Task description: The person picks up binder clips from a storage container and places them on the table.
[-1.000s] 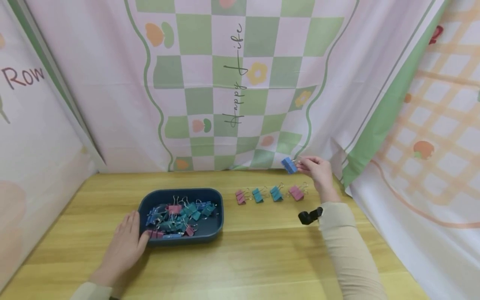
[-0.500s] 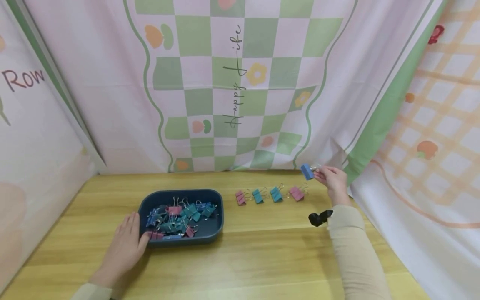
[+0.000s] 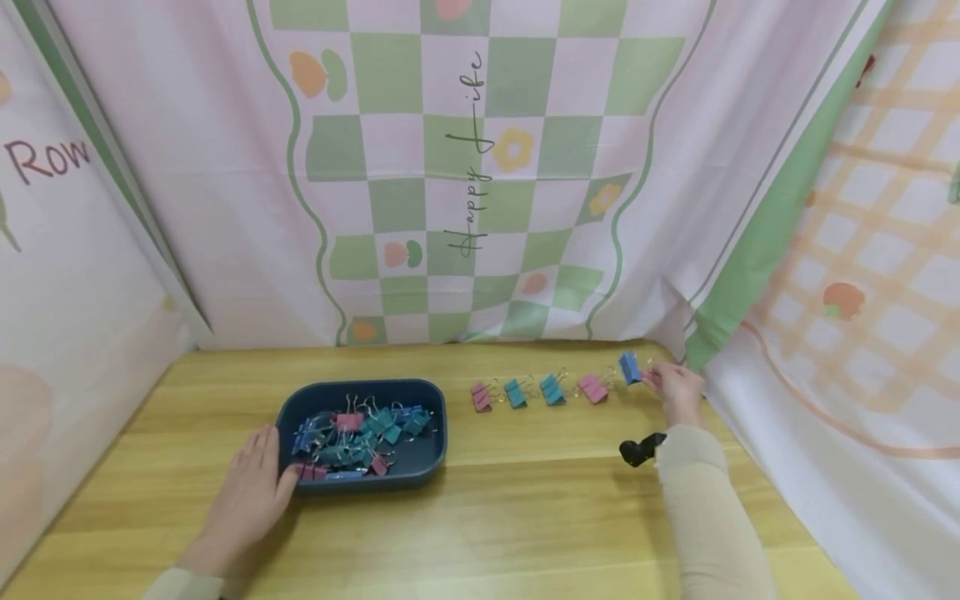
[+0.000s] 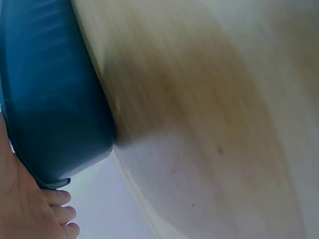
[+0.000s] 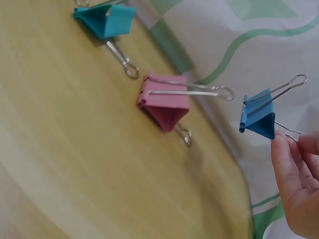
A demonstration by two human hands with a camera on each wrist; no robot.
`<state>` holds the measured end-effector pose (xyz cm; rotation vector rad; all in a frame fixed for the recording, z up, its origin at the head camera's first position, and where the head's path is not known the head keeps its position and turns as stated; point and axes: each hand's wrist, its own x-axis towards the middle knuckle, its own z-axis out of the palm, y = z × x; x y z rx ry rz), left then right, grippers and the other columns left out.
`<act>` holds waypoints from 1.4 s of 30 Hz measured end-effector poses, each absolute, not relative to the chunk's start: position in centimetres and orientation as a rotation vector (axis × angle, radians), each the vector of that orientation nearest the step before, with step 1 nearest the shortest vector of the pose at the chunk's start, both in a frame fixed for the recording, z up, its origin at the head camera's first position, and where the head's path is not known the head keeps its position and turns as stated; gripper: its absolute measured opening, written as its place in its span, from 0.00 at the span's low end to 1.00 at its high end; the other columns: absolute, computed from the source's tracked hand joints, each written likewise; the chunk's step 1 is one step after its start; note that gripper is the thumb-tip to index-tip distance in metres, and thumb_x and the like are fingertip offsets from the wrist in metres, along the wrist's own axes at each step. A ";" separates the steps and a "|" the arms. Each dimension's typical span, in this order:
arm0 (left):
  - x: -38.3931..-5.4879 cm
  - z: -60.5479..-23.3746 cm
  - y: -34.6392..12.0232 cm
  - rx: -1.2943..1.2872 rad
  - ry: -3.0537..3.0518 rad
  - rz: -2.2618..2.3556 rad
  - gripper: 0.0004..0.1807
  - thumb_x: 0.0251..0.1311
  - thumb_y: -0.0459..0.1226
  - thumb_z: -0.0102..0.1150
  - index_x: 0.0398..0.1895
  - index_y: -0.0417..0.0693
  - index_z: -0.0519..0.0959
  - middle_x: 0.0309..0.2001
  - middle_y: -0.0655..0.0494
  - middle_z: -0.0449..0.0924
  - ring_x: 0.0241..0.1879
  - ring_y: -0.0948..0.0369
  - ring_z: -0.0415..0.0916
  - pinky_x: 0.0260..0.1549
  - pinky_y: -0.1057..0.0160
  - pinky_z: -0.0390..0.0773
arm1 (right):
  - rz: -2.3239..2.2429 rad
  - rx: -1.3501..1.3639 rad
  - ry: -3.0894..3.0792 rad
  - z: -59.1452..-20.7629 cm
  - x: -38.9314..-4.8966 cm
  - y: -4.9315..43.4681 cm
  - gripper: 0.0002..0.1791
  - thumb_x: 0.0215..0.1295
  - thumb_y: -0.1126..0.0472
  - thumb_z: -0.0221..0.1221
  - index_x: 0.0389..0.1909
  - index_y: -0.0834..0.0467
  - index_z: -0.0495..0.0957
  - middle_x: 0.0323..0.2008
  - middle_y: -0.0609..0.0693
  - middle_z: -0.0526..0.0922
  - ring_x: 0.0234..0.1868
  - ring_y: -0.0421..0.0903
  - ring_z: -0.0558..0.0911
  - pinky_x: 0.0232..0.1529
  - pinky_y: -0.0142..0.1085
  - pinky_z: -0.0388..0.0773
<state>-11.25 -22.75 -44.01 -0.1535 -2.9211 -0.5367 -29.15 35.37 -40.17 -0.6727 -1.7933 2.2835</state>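
Observation:
My right hand (image 3: 677, 390) pinches a blue binder clip (image 3: 630, 367) by a wire handle, at the right end of a row of clips. In the right wrist view the blue clip (image 5: 259, 114) overlaps the cloth, its other handle sticking up. Nearest to it in the row is a pink binder clip (image 3: 593, 387); left of that are a teal clip (image 3: 553, 388), another teal clip (image 3: 516, 392) and a pink clip (image 3: 482, 396). My left hand (image 3: 251, 487) rests with extended fingers against the left side of a dark blue tray (image 3: 442, 433).
Inside the tray lies a jumble of teal, blue and pink binder clips (image 3: 382, 422). The wooden table (image 3: 480, 533) runs back to a patterned cloth (image 3: 517, 208). Another cloth (image 3: 862, 375) hangs at the right. A black wrist camera (image 3: 642, 450) sits by the right sleeve.
My right hand has carried the blue binder clip to the right, then down towards the table beside the row. The left hand and the tray have stayed in place.

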 end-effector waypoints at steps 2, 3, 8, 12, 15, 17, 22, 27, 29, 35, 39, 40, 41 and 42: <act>-11.2 -44.0 -22.7 -0.158 -2.918 -0.537 0.37 0.67 0.44 0.40 0.65 0.20 0.45 0.65 0.24 0.44 0.64 0.33 0.42 0.60 0.38 0.45 | 2.284 -0.701 -1.775 -40.7 -29.1 35.5 0.15 0.64 0.70 0.51 0.51 0.66 0.67 0.27 0.49 0.79 0.34 0.40 0.81 0.44 0.28 0.76; -11.3 -44.0 -22.8 -0.160 -2.917 -0.535 0.37 0.67 0.44 0.40 0.65 0.20 0.45 0.65 0.24 0.44 0.64 0.33 0.42 0.60 0.38 0.45 | 2.292 -0.712 -1.760 -41.0 -29.1 35.6 0.14 0.64 0.71 0.51 0.51 0.65 0.68 0.26 0.49 0.80 0.34 0.41 0.81 0.44 0.29 0.76; -11.3 -44.0 -22.8 -0.162 -2.918 -0.525 0.37 0.68 0.44 0.40 0.65 0.20 0.45 0.65 0.24 0.44 0.64 0.33 0.42 0.60 0.38 0.45 | 2.317 -0.768 -1.697 -41.9 -28.9 35.7 0.08 0.62 0.73 0.50 0.42 0.64 0.68 0.23 0.50 0.79 0.29 0.42 0.82 0.41 0.29 0.77; -11.3 -44.0 -22.8 -0.160 -2.919 -0.524 0.37 0.67 0.44 0.40 0.65 0.20 0.45 0.65 0.24 0.44 0.64 0.33 0.42 0.60 0.38 0.45 | 2.313 -0.835 -1.667 -42.5 -28.8 35.7 0.06 0.61 0.74 0.51 0.38 0.64 0.68 0.21 0.53 0.79 0.26 0.42 0.82 0.39 0.31 0.78; -11.3 -44.0 -22.8 -0.158 -2.923 -0.524 0.37 0.67 0.44 0.40 0.65 0.20 0.45 0.65 0.24 0.44 0.64 0.33 0.42 0.60 0.38 0.45 | 2.305 -0.885 -1.645 -42.9 -28.7 35.7 0.07 0.60 0.75 0.51 0.39 0.65 0.68 0.21 0.54 0.79 0.25 0.43 0.83 0.39 0.32 0.79; -11.3 -44.0 -22.8 -0.154 -2.928 -0.522 0.37 0.67 0.44 0.40 0.65 0.20 0.45 0.65 0.24 0.44 0.64 0.33 0.42 0.60 0.38 0.45 | 2.291 -0.907 -1.645 -43.1 -28.7 35.7 0.10 0.60 0.75 0.51 0.42 0.66 0.69 0.21 0.54 0.80 0.26 0.44 0.83 0.39 0.33 0.79; -11.3 -44.0 -22.8 -0.152 -2.929 -0.523 0.37 0.67 0.44 0.40 0.65 0.20 0.46 0.65 0.24 0.44 0.64 0.33 0.42 0.60 0.38 0.46 | 2.271 -0.945 -1.648 -43.5 -28.7 35.7 0.20 0.62 0.74 0.51 0.55 0.68 0.64 0.22 0.55 0.81 0.27 0.45 0.84 0.38 0.36 0.79; -11.2 -44.0 -22.8 -0.159 -2.931 -0.525 0.37 0.68 0.44 0.40 0.65 0.20 0.45 0.65 0.24 0.43 0.64 0.33 0.42 0.60 0.38 0.46 | 2.236 -0.968 -1.649 -43.8 -29.0 35.6 0.24 0.62 0.73 0.51 0.59 0.70 0.62 0.22 0.53 0.80 0.26 0.43 0.83 0.35 0.34 0.80; -11.2 -44.0 -22.8 -0.160 -2.932 -0.526 0.37 0.68 0.45 0.40 0.65 0.20 0.45 0.65 0.24 0.43 0.64 0.33 0.42 0.60 0.38 0.46 | 2.229 -0.955 -1.623 -43.8 -28.9 35.5 0.22 0.60 0.74 0.51 0.57 0.71 0.63 0.22 0.54 0.79 0.24 0.43 0.83 0.34 0.33 0.80; -11.3 -44.0 -22.7 -0.155 -2.931 -0.528 0.37 0.68 0.45 0.39 0.65 0.21 0.45 0.65 0.24 0.43 0.64 0.33 0.42 0.60 0.38 0.46 | 2.225 -0.935 -1.623 -44.1 -28.9 35.6 0.23 0.61 0.75 0.49 0.58 0.70 0.63 0.22 0.51 0.79 0.27 0.41 0.82 0.39 0.32 0.79; -11.2 -44.0 -22.7 -0.157 -2.924 -0.528 0.37 0.68 0.44 0.40 0.65 0.20 0.45 0.65 0.24 0.44 0.64 0.33 0.42 0.60 0.38 0.46 | 2.232 -0.907 -1.637 -44.4 -29.0 35.6 0.23 0.61 0.76 0.48 0.59 0.70 0.62 0.26 0.51 0.78 0.32 0.42 0.82 0.44 0.32 0.76; -11.2 -44.0 -22.7 -0.159 -2.922 -0.528 0.37 0.68 0.44 0.40 0.65 0.20 0.45 0.65 0.24 0.44 0.64 0.33 0.42 0.60 0.38 0.46 | 2.229 -0.903 -1.643 -44.4 -29.0 35.6 0.23 0.61 0.75 0.48 0.59 0.70 0.62 0.27 0.52 0.78 0.33 0.41 0.82 0.45 0.32 0.76; -11.2 -44.0 -22.7 -0.160 -2.921 -0.527 0.37 0.68 0.44 0.40 0.65 0.20 0.45 0.65 0.24 0.44 0.64 0.33 0.42 0.60 0.38 0.46 | 2.220 -0.895 -1.652 -44.4 -28.9 35.5 0.24 0.61 0.75 0.48 0.60 0.70 0.62 0.28 0.52 0.78 0.33 0.41 0.81 0.46 0.32 0.75; -11.3 -44.0 -22.7 -0.161 -2.919 -0.527 0.37 0.68 0.44 0.40 0.65 0.20 0.45 0.65 0.24 0.44 0.64 0.33 0.42 0.60 0.38 0.46 | 2.208 -0.888 -1.667 -44.4 -28.9 35.4 0.25 0.61 0.75 0.48 0.61 0.71 0.61 0.29 0.52 0.77 0.33 0.41 0.81 0.46 0.31 0.75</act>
